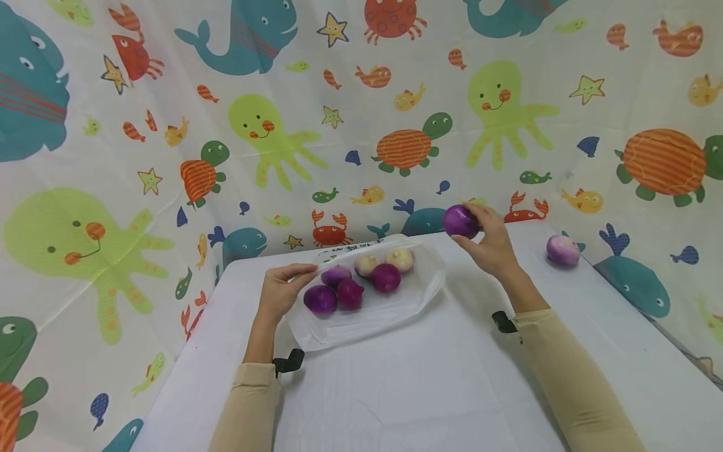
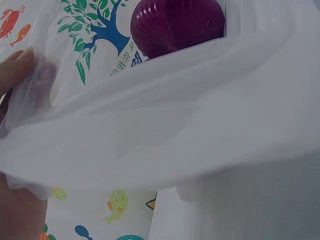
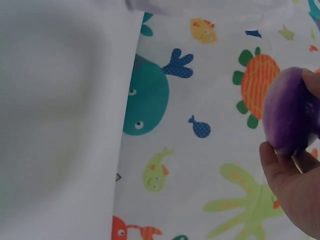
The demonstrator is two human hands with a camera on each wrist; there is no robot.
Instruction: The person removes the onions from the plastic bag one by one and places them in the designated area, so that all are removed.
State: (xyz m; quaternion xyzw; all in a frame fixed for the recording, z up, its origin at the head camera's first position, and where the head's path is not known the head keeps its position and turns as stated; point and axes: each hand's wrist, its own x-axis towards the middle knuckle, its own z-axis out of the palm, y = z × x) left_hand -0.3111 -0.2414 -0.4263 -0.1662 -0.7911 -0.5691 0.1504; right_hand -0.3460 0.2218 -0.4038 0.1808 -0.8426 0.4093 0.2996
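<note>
My right hand (image 1: 492, 248) grips a purple onion (image 1: 460, 222) between thumb and fingers, above the far part of the table and right of the bag. The same onion (image 3: 290, 111) shows its paler side in the right wrist view. On the left, my left hand (image 1: 280, 290) pinches the edge of a white plastic bag (image 1: 361, 329) and holds its mouth open. Inside the bag lie several purple onions (image 1: 386, 277) and two pale ones (image 1: 400, 259). One dark purple onion (image 2: 177, 25) shows past the bag's rim in the left wrist view, with printed tree artwork beside it.
Another purple-and-white onion (image 1: 563, 250) sits alone near the table's right edge. A white cover lies over the table (image 1: 407, 389). Behind and around it hangs a curtain (image 1: 350, 94) printed with sea animals.
</note>
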